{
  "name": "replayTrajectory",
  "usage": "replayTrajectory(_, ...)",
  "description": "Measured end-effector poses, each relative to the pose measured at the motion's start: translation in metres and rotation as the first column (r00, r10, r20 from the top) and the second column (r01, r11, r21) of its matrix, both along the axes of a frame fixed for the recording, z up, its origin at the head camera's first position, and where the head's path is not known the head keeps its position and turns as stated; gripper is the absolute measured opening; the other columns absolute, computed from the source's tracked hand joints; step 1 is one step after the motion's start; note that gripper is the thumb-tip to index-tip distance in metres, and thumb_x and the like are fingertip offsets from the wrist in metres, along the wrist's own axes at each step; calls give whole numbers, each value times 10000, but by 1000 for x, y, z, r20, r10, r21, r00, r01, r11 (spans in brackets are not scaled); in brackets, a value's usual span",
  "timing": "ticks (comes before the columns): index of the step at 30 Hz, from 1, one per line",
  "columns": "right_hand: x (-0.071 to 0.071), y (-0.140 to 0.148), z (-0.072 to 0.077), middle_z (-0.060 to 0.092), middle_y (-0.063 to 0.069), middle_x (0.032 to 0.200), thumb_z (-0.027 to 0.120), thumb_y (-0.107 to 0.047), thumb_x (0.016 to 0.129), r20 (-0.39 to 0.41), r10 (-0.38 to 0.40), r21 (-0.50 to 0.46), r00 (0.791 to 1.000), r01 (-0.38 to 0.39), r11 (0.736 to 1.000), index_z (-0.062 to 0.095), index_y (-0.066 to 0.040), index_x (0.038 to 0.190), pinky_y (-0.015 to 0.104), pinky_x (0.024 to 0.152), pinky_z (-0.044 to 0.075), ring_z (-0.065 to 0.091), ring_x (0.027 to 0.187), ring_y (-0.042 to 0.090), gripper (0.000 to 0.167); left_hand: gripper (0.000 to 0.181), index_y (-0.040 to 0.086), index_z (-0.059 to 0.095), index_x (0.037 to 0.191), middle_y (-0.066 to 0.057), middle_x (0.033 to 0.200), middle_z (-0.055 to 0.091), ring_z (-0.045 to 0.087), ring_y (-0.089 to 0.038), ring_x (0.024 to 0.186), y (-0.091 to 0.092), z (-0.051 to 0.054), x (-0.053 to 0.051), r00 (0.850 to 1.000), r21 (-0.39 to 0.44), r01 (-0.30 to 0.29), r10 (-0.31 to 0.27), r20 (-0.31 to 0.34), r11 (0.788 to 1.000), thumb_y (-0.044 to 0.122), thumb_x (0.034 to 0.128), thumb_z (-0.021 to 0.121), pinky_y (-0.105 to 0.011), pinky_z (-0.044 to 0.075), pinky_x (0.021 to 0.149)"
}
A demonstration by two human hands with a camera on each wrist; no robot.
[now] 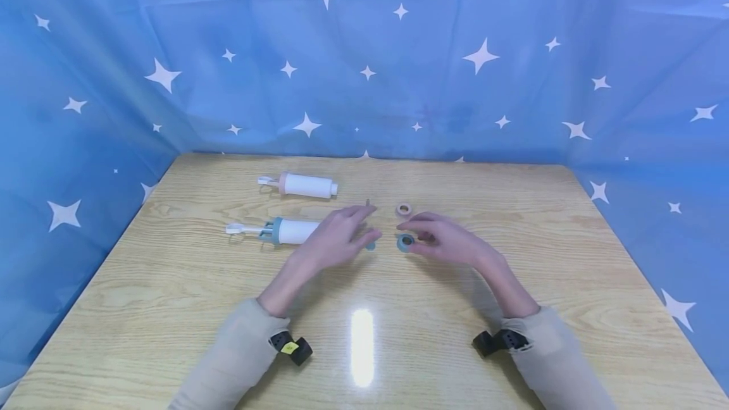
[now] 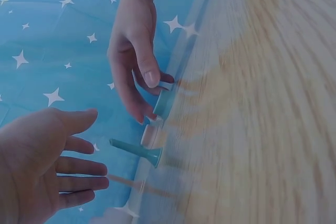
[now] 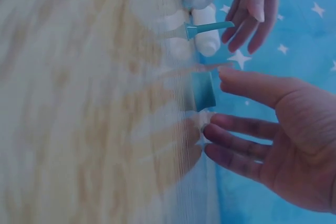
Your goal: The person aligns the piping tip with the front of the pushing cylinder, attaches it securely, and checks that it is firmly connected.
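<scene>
My left hand [image 1: 338,236] hovers over the table with its fingers extended. In the left wrist view, a teal stem with a flared base [image 2: 137,151] stands upright beside it, apart from the fingers. A thin pinkish stem [image 2: 131,183] stands near those fingertips. My right hand [image 1: 450,242] is at a teal ring [image 1: 405,243], thumb and fingers spread on either side. The right wrist view shows a gap between thumb and fingers, with the teal ring [image 3: 203,90] beyond; whether a finger touches it I cannot tell. A pink ring [image 1: 404,209] lies just behind.
Left of the hands lie two white cylinders with white handles: one with a pink collar [image 1: 307,186], one with a teal collar [image 1: 296,231], partly behind my left hand. The wooden table [image 1: 171,309] meets a blue star-patterned cloth [image 1: 364,37] at the back and sides.
</scene>
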State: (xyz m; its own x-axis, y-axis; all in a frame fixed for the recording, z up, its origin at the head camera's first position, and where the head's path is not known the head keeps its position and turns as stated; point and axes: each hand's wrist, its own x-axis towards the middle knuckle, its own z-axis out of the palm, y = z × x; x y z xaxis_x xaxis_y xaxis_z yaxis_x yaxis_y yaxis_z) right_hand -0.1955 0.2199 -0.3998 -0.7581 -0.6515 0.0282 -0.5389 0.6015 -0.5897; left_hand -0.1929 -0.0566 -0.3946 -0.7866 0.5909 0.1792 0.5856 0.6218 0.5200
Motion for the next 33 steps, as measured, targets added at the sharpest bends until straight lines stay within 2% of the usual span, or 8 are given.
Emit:
replayTrajectory(13,-2,-1,-2,636,134,1279,703,-167,965,-50,33,39,998,-32,999,683,-42,1281,420,891,549,637,1093,271,341,477,4,544,1414,-192,1417,562,583,-344,1250,11,-3,-4,999,-15,29,-30,-26,999,263,1020,617,-451,442,1079)
replayTrajectory(20,-3,-1,-2,645,99,1268,711,-157,959,-25,17,54,1000,-15,998,688,-67,1278,406,888,544,635,1082,236,332,352,-7,630,1306,-161,1295,651,663,-302,1120,16,-7,-6,998,-15,49,-50,-34,999,132,984,663,-411,519,985)
replayTrajectory(33,-3,-2,-2,651,91,1252,717,-131,950,-20,14,53,1000,-13,998,698,-75,1253,408,907,543,636,1092,239,309,272,3,680,1204,-149,1094,720,704,-228,946,20,-10,-10,998,-3,59,-59,19,998,60,938,706,-340,573,860)
